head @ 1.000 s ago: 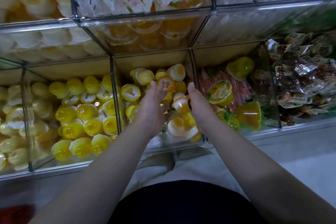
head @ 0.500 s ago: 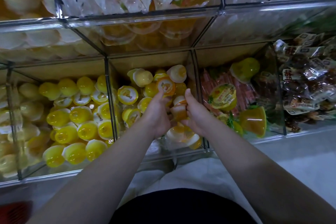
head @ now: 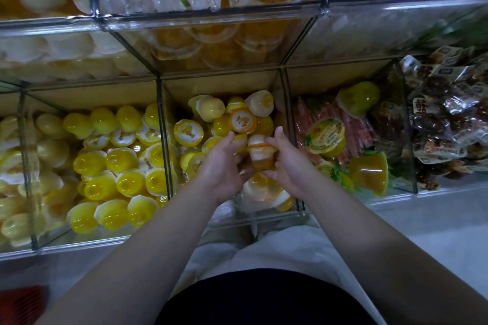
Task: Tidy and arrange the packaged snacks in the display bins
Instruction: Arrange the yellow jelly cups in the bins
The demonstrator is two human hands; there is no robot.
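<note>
I have an orange-and-white jelly cup [head: 262, 155] caught between both hands over the middle bin [head: 164, 145]. My left hand [head: 224, 169] curls round its lower side and my right hand [head: 289, 163] pinches it from the other side, thumb on top. It may be two cups nested together; I cannot tell from here.

To do this step well, I think I should grip the firm rim rather than the soft wall and keep the foil lid away from my nails. I should turn it so the lid faces up like the orange-rimmed cup [head: 243, 120] at 11 o'clock, then set it into a gap, not drop it on the heap. The loose white cups [head: 266, 190] at 6 o'clock lie tumbled against the front wall, so a careless placing could send them sliding.

The cup sits at 2 o'clock from my left hand and 10 o'clock from my right, touching both, and is lifted just above the pile. The bin of yellow jelly cups [head: 121, 159] lies at 9 o'clock, and the larger orange jelly cup [head: 368, 170] at 3 o'clock, each behind its own divider.
</note>
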